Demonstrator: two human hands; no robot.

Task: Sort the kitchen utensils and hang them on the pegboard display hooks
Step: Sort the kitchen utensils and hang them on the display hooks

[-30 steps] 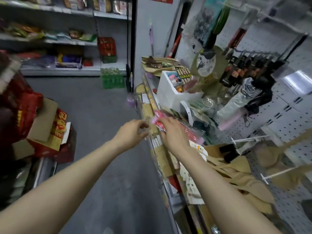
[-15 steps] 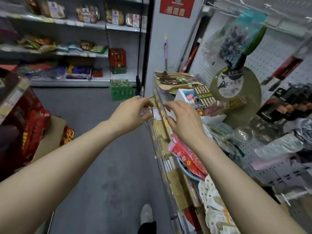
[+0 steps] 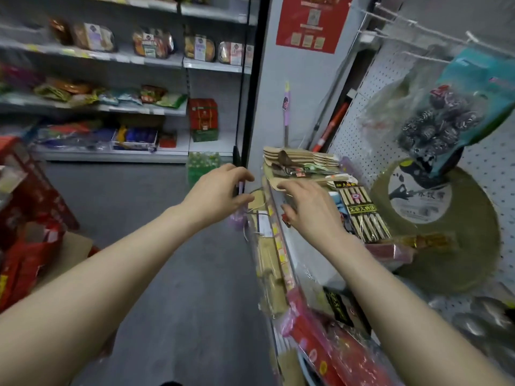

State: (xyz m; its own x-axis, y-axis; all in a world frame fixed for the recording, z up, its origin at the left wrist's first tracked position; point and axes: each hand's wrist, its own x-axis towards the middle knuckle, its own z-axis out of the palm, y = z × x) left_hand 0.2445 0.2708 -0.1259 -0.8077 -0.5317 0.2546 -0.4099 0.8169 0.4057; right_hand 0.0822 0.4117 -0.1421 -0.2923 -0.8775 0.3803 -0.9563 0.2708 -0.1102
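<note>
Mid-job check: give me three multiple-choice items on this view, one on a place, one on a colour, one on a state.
1. The bag of scourers is: A) hanging on the pegboard; B) on the floor; C) inside a box.
2. The poster is: A) blue; B) red; C) green.
3. Which hand holds something? A) neither; B) right; C) left.
Answers: 1 A, it hangs there, upper right. 2 B, it is plainly red. 3 C, the left hand grips a lilac packet, while the right hand is spread and empty.
</note>
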